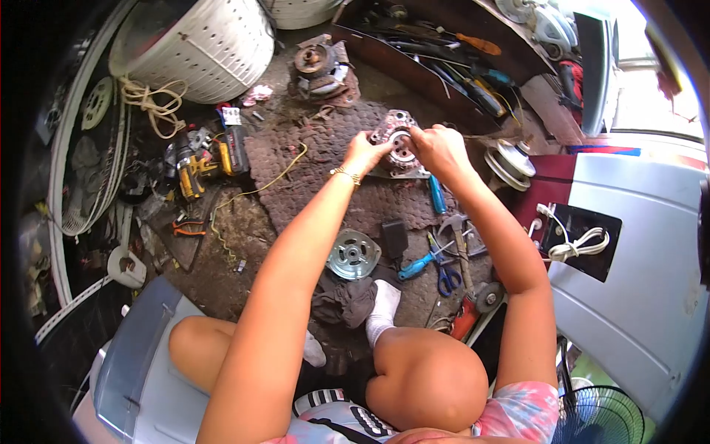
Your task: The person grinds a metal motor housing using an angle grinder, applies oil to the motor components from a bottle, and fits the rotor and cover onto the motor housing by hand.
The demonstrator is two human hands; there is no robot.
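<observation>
My left hand (362,157) grips the left side of an electric motor part (401,146) with a round opening in its middle. Closed fingers of my right hand (441,152) press on its right rim; what lies under those fingertips is hidden. The part is over a worn brown mat (285,159). Just below my right hand lies a blue-handled screwdriver (437,194). Nearer my feet are a round silver motor end cover (353,254), a black adapter-like block (395,237), another blue screwdriver (416,266) and blue-handled scissors (448,280).
A yellow cordless drill (194,172) lies at left, below a white perforated tub (214,52). Behind the mat stand a rusty motor (316,65) and a tool box (414,78). An angle grinder (467,314) and a pale appliance panel (629,214) are at right.
</observation>
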